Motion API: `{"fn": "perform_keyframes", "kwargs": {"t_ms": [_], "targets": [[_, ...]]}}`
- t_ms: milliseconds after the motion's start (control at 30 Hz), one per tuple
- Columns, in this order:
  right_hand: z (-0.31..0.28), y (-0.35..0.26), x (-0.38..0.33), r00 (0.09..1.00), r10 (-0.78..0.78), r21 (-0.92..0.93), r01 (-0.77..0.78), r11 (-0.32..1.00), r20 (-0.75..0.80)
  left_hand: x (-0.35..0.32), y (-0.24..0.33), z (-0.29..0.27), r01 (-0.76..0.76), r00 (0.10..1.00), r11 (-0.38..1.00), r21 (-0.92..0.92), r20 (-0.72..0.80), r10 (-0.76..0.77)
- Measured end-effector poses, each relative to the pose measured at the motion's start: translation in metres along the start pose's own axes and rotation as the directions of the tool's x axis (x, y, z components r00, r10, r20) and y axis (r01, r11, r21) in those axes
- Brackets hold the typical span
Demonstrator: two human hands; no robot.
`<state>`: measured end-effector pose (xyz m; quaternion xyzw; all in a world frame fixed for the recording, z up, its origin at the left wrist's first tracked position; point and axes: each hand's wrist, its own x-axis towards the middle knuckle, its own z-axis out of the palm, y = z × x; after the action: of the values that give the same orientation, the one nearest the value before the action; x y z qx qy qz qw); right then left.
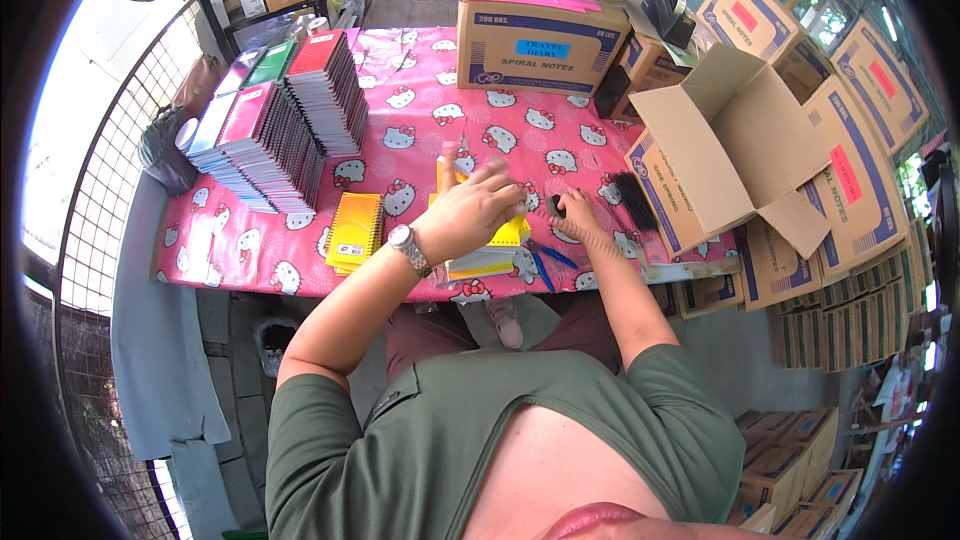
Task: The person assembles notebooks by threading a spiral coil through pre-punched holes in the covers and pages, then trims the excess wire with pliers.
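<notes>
Landmark: yellow notebook pile (511,232), on the pink printed cloth (425,147), in front of the person. Left hand (476,206), watch (402,238) on wrist, is over the pile, palm down, fingers partly extended and blurred; can't tell if it grips a notebook. Right hand (573,215) is just right of the pile, fingers curled in, small dark item (556,205) at the fingertips; can't tell if firmly gripped. Blue tool (553,257) lies at the pile's near right. Small yellow stack (354,230), spiral-bound, left of the pile. Tall red-topped stack (328,90) farther left and behind it. Black brush (634,202) right of the pile, past the right hand. Open carton (690,155) farther right. Printed carton (535,50) behind the pile.
</notes>
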<state>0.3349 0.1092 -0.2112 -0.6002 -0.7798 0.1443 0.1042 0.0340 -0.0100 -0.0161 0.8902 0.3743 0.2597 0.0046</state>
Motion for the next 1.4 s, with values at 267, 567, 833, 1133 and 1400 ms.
{"fn": "perform_keyframes", "kwargs": {"t_ms": [267,567,833,1133,1400], "targets": [[-0.183,-0.117,-0.029,0.725,-0.674,0.975,0.019,0.223,0.140,-0.003,0.004,-0.009,0.209,0.975,0.978,-0.004,0.075,-0.208],[-0.198,-0.139,-0.024,0.796,-0.536,0.572,0.309,0.760,0.282,-0.011,-0.019,-0.015,0.176,0.981,0.966,-0.192,-0.052,-0.189],[-0.196,-0.156,-0.025,0.628,-0.771,0.984,-0.176,-0.010,0.105,-0.017,-0.039,-0.017,0.202,0.976,0.917,-0.345,-0.011,-0.219],[-0.186,-0.154,-0.002,0.788,-0.491,0.733,0.077,0.676,0.370,-0.011,-0.043,-0.022,0.207,0.975,0.873,-0.441,0.022,-0.221],[-0.016,-0.008,0.005,0.995,0.100,-0.123,-0.097,0.988,0.016,-0.008,-0.043,-0.011,0.338,0.929,0.823,-0.456,0.024,-0.369]]}}
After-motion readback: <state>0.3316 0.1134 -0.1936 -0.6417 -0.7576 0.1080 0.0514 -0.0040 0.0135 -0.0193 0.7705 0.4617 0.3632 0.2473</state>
